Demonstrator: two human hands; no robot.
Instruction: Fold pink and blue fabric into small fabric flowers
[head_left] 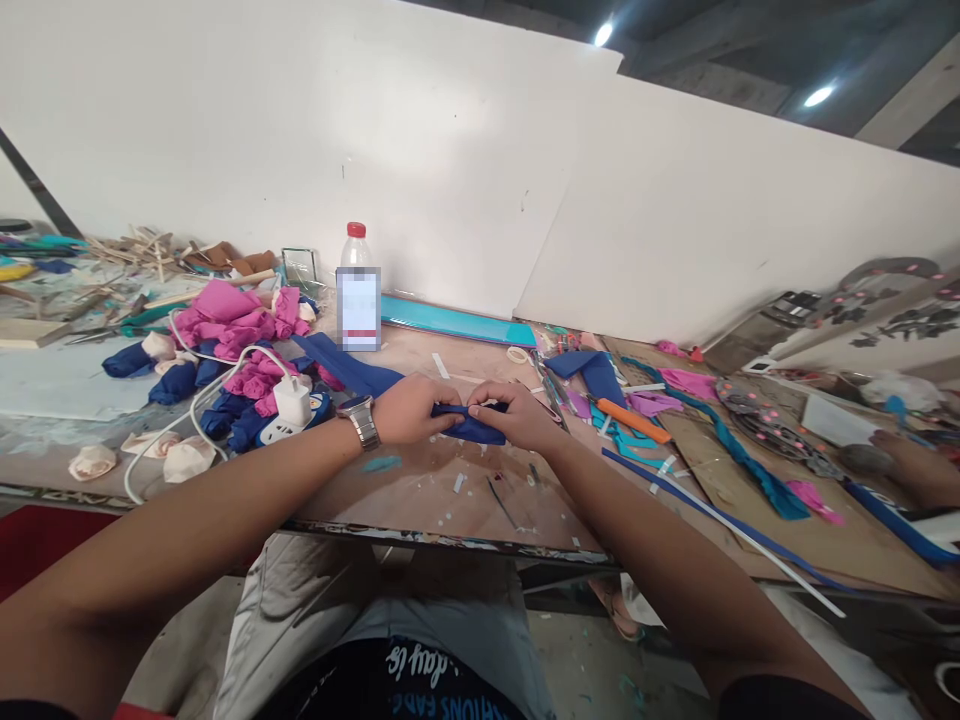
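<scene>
Both hands meet over the table's near middle, pinching one dark blue strip (480, 432) of what looks like crepe paper or cloth. My left hand (409, 408), with a metal watch on its wrist, grips the folded part from the left. Close beside it, my right hand (516, 410) has thumb and fingers closed on the right part. A blue length (341, 365) runs back to the left behind my left hand; whether it joins the held piece is hidden. Small white scraps (457, 484) lie on the tabletop just in front of the hands.
Left are pink and blue crumpled rosettes (247, 325), a white charger with cable (292, 400) and wood sticks (139, 250). A bottle (357, 245) stands behind. An orange-handled cutter (634, 420), blue pieces and long strips lie right. Another person's hand (900, 465) is far right.
</scene>
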